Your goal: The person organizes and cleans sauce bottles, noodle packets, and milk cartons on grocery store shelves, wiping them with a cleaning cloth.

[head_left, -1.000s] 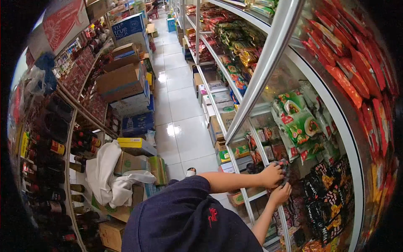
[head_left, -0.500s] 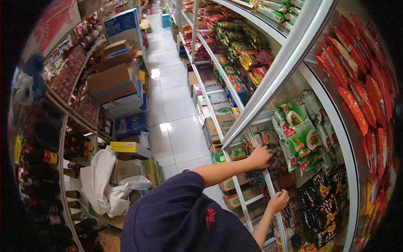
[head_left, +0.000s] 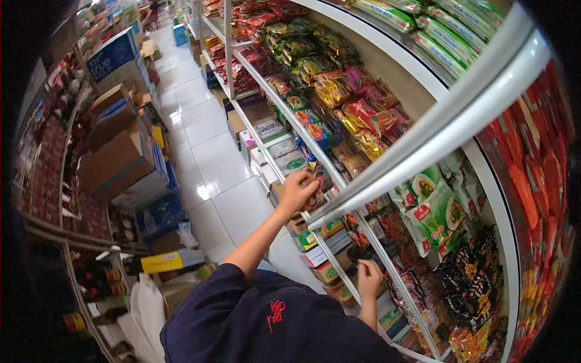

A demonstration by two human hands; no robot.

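Figure: head view down a shop aisle, the wearer's dark blue shirt (head_left: 272, 320) filling the lower edge. The left hand (head_left: 298, 193) is stretched out at arm's length to the shelving on the right, its fingers closed in a pinch on a small dark-and-red packet (head_left: 315, 179). The packet sits at the front lip of a middle shelf, just beside rows of similar snack packs and just above the broad white shelf edge (head_left: 436, 142) that crosses the view diagonally. The right hand (head_left: 369, 278) is lower and nearer the body, its fingers curled against the thin white rail (head_left: 396, 290) of a lower shelf; whether it grips anything cannot be told. Beyond that rail hang green noodle packets (head_left: 433, 206) and black packets (head_left: 478, 272). Across the white tiled floor (head_left: 212, 157), stacked cardboard boxes (head_left: 115, 160) and a yellow box (head_left: 163, 261) line the opposite side of the aisle.
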